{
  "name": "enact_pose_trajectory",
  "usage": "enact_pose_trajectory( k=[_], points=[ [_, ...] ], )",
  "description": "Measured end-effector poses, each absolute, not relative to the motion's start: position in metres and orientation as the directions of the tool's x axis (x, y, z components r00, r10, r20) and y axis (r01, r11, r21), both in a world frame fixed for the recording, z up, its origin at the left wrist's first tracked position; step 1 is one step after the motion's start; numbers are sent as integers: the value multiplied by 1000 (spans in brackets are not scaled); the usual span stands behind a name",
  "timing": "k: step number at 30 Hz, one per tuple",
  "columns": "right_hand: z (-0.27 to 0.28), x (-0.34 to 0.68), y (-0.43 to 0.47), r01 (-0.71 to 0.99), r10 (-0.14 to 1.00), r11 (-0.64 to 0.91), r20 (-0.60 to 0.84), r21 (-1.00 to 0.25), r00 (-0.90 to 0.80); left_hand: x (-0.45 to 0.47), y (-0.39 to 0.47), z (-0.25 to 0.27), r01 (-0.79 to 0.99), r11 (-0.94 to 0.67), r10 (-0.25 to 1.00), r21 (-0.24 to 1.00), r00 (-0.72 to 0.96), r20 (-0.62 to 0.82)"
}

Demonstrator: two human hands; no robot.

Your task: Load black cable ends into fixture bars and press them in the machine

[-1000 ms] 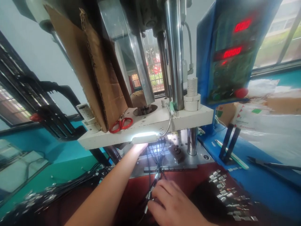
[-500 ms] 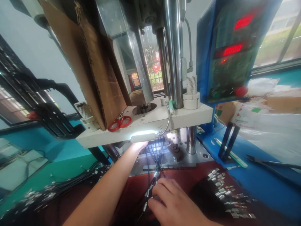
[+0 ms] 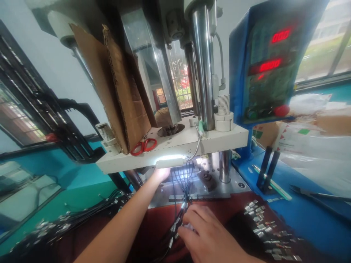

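My left hand [image 3: 162, 174] reaches under the press's white plate, beside a lit lamp bar [image 3: 170, 163]; its fingers are hidden by the glare and the lamp. Several thin black cables [image 3: 185, 188] run out from the brightly lit metal fixture [image 3: 179, 175] toward me. Metal connectors [image 3: 177, 221] tip their near ends. My right hand [image 3: 204, 230] is at these ends, fingers curled and thumb brought in. Something pale and shiny shows between thumb and forefinger, and the fingertips touch the cable bundle.
Red-handled scissors [image 3: 144, 147] and cardboard [image 3: 124, 98] rest on the white plate [image 3: 219, 140]. Connector-tipped cables lie left [image 3: 68, 219] and right [image 3: 260, 223]. Pliers [image 3: 315, 193] sit on the blue table. A control box [image 3: 270, 65] with red digits stands at right.
The view has shifted slightly, so the press sits a little lower and to the right. My left hand has drawn back a little from under the plate. My right hand stays at the connectors.
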State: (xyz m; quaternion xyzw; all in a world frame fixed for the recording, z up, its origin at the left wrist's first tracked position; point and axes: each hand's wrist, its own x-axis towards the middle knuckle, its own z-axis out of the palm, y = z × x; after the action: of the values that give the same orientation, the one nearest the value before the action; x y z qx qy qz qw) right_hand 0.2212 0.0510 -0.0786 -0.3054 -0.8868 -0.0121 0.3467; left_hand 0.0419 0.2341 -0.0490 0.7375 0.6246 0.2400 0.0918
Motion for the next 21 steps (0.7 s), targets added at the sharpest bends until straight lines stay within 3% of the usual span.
enact_pose_trajectory(
  k=[9,16,21],
  points=[
    [-88,222,53,559,549,806,596,-193,-586,19,223,-69,939,-260,933,223,186,307],
    [-80,225,53,570,610,780,521,-261,-597,25,214,-74,936,-326,914,131,277,297],
    [-79,226,52,573,623,773,500,-272,-602,17,211,-66,962,-258,928,94,220,302]
  ],
)
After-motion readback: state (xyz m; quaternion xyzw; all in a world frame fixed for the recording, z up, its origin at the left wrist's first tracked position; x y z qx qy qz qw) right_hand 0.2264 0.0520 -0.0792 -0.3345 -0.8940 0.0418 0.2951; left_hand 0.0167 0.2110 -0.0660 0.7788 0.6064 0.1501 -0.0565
